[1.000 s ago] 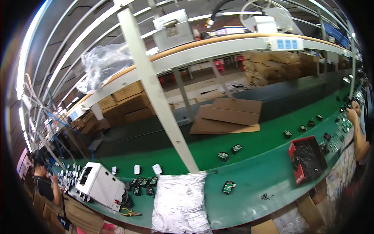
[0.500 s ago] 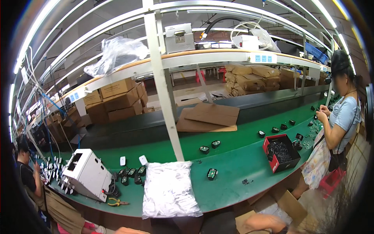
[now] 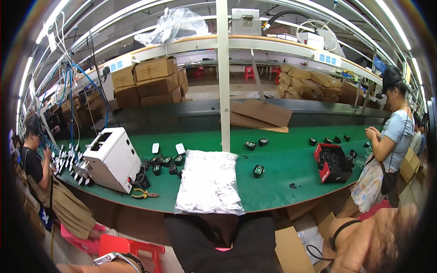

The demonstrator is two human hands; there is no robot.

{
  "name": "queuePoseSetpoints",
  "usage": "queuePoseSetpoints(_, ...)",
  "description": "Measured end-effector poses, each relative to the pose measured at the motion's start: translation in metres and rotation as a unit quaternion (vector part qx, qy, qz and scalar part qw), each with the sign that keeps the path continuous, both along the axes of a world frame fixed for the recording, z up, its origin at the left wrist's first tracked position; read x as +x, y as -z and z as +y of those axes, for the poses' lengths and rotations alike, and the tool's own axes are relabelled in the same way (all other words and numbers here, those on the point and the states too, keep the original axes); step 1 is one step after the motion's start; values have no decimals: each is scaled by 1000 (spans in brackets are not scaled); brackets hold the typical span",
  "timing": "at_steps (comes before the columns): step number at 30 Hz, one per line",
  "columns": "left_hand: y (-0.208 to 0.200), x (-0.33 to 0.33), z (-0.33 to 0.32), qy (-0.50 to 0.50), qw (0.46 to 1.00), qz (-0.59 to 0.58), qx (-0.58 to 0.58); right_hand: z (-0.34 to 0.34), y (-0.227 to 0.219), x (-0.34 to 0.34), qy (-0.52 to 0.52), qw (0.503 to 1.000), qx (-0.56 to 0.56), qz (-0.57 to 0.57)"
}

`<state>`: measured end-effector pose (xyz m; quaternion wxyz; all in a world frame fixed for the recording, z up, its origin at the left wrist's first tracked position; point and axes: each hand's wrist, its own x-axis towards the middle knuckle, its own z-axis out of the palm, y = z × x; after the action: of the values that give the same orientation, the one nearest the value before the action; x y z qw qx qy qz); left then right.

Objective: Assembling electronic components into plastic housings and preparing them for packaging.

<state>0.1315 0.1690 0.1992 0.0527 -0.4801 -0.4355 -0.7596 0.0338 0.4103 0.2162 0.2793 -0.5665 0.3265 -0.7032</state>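
At the lower left edge my left arm (image 3: 119, 265) is partly in view, with a silver-and-white wrist device (image 3: 105, 258) on it, beside a red plastic stool (image 3: 132, 247). The fingers of that hand cannot be made out. My right arm (image 3: 359, 243) is bent at the lower right, wearing a black band (image 3: 338, 234) near a cardboard box; its fingers are not clear either. In front of me, on the green conveyor table (image 3: 282, 195), lies a clear plastic bag full of white pieces (image 3: 209, 182). Neither hand touches the bag.
Yellow-handled pliers (image 3: 144, 194) lie beside a white machine (image 3: 113, 159). Black housings with green circuit boards (image 3: 258, 171) stand along the table. A black-and-red box (image 3: 334, 164) holds small black parts. An open carton (image 3: 291, 250) stands below. Co-workers (image 3: 393, 127) work at both sides.
My view has turned left and tilted down, bringing my lap, the red stool and more of both arms into sight. The bag, pliers and machine rest where they were on the table.
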Motion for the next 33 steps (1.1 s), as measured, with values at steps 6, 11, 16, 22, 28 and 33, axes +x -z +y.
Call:
queuePoseSetpoints(6, 58, 14, -30, -138, 979, -94, -117, 20, 57, 4, 129, 989, 60, -48)
queuePoseSetpoints(11, 132, 21, -44, -209, 922, -223, -237, 17, 128, 10, 229, 955, 146, -120)
queuePoseSetpoints(16, 176, 1, -56, -212, 891, -287, -280, 5, 182, -17, 259, 925, 203, -189)
queuePoseSetpoints(22, 166, -21, -66, -204, 895, -275, -286, -8, 197, -17, 284, 912, 202, -218)
queuePoseSetpoints(28, 177, -17, -64, -234, 868, -309, -310, -9, 210, -26, 286, 901, 233, -228)
queuePoseSetpoints(33, 196, -27, -67, -219, 863, -327, -316, -6, 225, -30, 300, 884, 256, -250)
